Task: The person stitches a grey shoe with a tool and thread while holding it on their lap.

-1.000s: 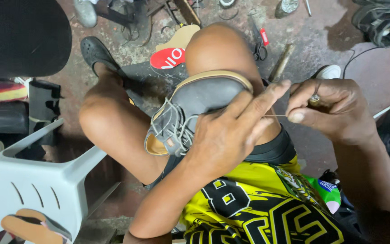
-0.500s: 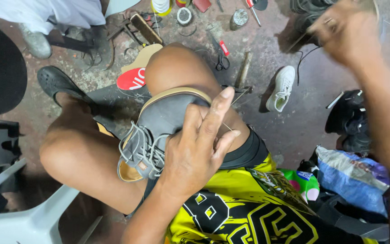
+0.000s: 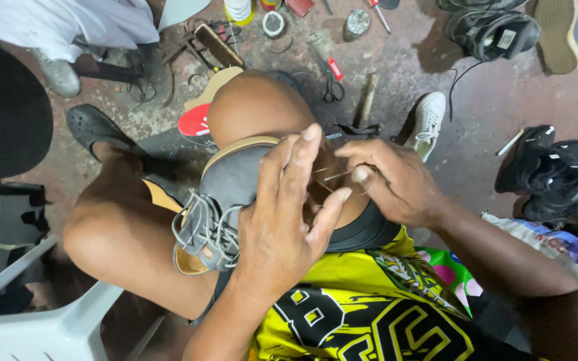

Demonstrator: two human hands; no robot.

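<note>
- The left hand (image 3: 282, 227) is pressing a grey lace-up shoe (image 3: 225, 200) down against the person's right thigh, palm over the shoe's side and fingers spread and stretched toward the sole edge; it is bracing the shoe more than wrapping round it.
- The shoe is lying on its side across the lap, its tan sole rim arching just above the left fingertips and its grey laces bunching below and to the left of that palm.
- The right hand (image 3: 396, 184) is sitting just beside the left fingertips, thumb and forefinger pinching a thin needle (image 3: 336, 176), which is pointing toward the shoe's edge.
- A fine thread seems to be running from that pinch toward the shoe, though it is too thin to follow.
- Beyond the two hands, on the stained floor (image 3: 476, 113), scissors (image 3: 332, 88) and a white sneaker (image 3: 428, 124) are lying near the knee.
- Well off to the right of the pinching hand, black shoes (image 3: 550, 175) are lying in a heap.
- Behind the bracing wrist, a yellow and black jersey (image 3: 362, 314) is covering the torso.
</note>
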